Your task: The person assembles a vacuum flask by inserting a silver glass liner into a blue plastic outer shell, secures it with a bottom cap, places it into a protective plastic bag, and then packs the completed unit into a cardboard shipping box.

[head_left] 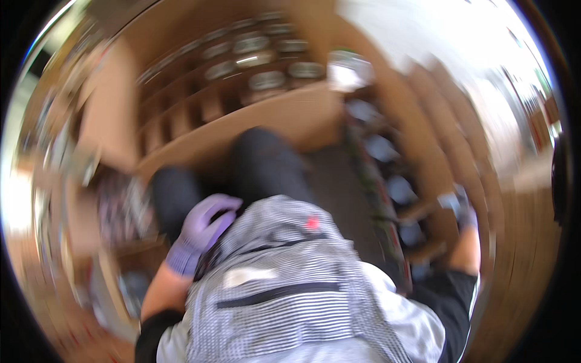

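My left hand [209, 227], in a purple glove, rests by my thigh at the side of a striped apron. Its fingers are bent with the thumb apart, and nothing shows in them. My right hand [465, 210], also gloved, reaches out to the far right beside an open carton [423, 142]. Motion smears its fingers. A small pale patch [448, 201] shows at the fingertips, too blurred to name. Several round bluish-white tops [400, 189] stand in a row in that carton, and a clear jar-like thing [350, 71] sits at its far end.
Ahead of my knees stands a large open cardboard box [242, 124] with dividers; round glass-like tops [267, 80] fill some cells. To the left, another container [124, 206] holds small, blurred items. Tall cardboard flaps [448, 115] rise along the right side.
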`<state>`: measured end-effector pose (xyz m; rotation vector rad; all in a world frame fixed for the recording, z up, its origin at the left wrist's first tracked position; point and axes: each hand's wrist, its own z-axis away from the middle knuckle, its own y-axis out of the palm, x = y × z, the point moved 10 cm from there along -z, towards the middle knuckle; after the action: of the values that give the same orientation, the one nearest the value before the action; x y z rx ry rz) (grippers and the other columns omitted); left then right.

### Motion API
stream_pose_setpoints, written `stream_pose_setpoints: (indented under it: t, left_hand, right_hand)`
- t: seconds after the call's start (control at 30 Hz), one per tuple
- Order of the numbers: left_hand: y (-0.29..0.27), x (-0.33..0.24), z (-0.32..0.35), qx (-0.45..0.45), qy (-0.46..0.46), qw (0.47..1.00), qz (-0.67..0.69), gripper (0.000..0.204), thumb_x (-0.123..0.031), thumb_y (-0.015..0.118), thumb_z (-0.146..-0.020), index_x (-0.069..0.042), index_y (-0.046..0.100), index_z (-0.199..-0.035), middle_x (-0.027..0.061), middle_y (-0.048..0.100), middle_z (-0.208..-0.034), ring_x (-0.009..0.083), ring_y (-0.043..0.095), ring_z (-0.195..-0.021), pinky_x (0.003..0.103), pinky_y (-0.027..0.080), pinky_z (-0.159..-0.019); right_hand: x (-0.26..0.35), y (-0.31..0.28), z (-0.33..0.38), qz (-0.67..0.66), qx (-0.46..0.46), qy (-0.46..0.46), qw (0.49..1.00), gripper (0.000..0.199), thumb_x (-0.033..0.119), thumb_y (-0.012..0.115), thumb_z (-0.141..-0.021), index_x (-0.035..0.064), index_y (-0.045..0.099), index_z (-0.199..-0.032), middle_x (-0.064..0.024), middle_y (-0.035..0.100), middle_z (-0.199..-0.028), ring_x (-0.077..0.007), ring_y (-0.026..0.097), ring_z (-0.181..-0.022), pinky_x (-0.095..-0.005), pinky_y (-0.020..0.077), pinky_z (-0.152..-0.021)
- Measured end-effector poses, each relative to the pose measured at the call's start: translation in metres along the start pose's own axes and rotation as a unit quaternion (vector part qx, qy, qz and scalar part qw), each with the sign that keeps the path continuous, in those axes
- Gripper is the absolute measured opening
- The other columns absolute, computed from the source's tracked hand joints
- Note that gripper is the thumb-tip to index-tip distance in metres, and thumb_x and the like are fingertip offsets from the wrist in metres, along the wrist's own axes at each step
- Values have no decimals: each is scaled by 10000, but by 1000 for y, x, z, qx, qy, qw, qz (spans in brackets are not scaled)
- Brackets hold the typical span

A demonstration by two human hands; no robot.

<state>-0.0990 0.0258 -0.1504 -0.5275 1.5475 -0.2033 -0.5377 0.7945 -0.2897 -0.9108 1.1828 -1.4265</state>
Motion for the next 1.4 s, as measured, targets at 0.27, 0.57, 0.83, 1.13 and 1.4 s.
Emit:
stream_pose_setpoints:
  t: [0.27, 0.57, 0.83, 1.13, 1.4]
  left_hand:
    - [-197, 115, 294, -487, -187, 846, -113, 254, -159, 741, -916, -46, 737, -1144, 137, 719, -1115, 252, 705, -1041, 357, 551, -922]
    - [-279, 285, 775, -478, -740, 400, -252, 767, -539, 683, -855, -110, 547, -1476, 208, 478, -1567, 359, 469, -1437, 446, 403, -1187]
    - [-389, 322, 880, -493, -722, 391, -288, 798, -509, 707, -855, -86, 510, -1502, 221, 479, -1538, 381, 415, -1475, 474, 369, -1205]
    - [-316, 315, 837, -503, -709, 358, -342, 911, -492, 798, -753, -105, 473, -1510, 210, 532, -1446, 393, 565, -1298, 513, 441, -1118]
    - [-166, 342, 849, -906, -232, 350, 53, 781, -126, 780, -840, 3, 433, -1528, 233, 579, -1401, 365, 614, -1236, 451, 513, -1048]
  right_hand:
    - [166, -129, 85, -112, -177, -278, 938, 547, 391, 510, -985, -18, 632, -1327, -261, 623, -1368, -381, 583, -1294, -454, 444, -1094]
    - [478, -148, 158, -88, -60, -479, 871, 463, 298, 549, -1010, -55, 621, -1301, -232, 669, -1294, -340, 628, -1215, -415, 469, -1054]
    - [602, -106, 214, -101, 21, -535, 839, 308, 83, 574, -1005, -81, 636, -1259, -174, 705, -1197, -280, 653, -1140, -368, 483, -1033]
    - [606, -60, 292, -129, 52, -524, 840, 344, 162, 630, -950, -98, 649, -1175, -206, 698, -1144, -290, 681, -1096, -370, 515, -993]
    - [688, -100, 522, -121, -48, -702, 701, 291, 108, 696, -813, -4, 726, -1079, -198, 716, -1087, -395, 677, -1056, -458, 530, -967]
